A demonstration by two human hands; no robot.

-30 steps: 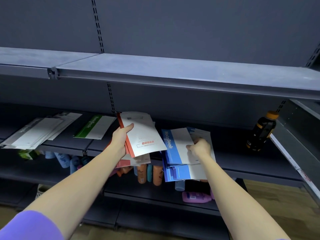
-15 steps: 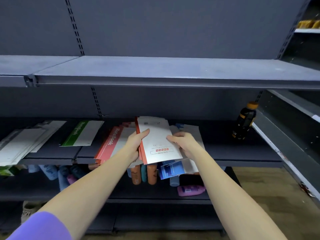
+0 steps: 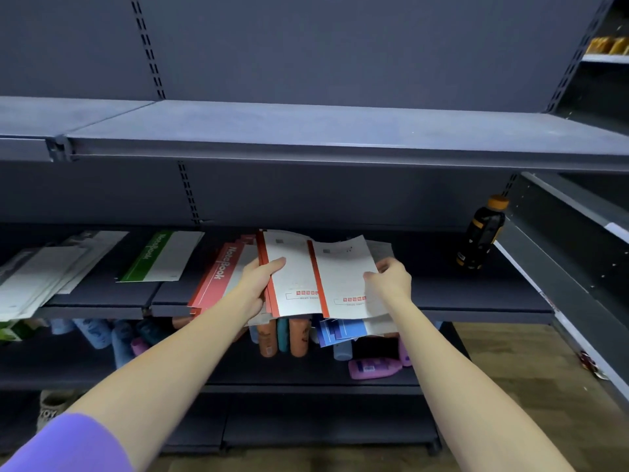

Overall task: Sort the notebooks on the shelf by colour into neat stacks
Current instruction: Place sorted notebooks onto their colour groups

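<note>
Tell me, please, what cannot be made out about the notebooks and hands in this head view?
- Blue notebooks: mostly covered by the red-spined notebooks; their count is hidden.
- Red stack: partly behind the left hand.
- Print on the held covers: too small to read.
- Grey pile: cut off by the left edge.
- Right hand: fingertips hidden behind paper.

The middle shelf [image 3: 442, 298] lies bare between the red-spined notebooks [image 3: 299, 277] and the dark bottle [image 3: 481, 233] standing at its right end, so hands could pass there. Left of the red stack [image 3: 218, 274], a narrow dark strip separates it from the green notebook [image 3: 160, 257], then another gap before the white pile [image 3: 44, 277]. The upper shelf [image 3: 340, 131] overhangs closely, limiting headroom. Below, upright bottles [image 3: 282, 335] crowd the lower shelf.
</note>
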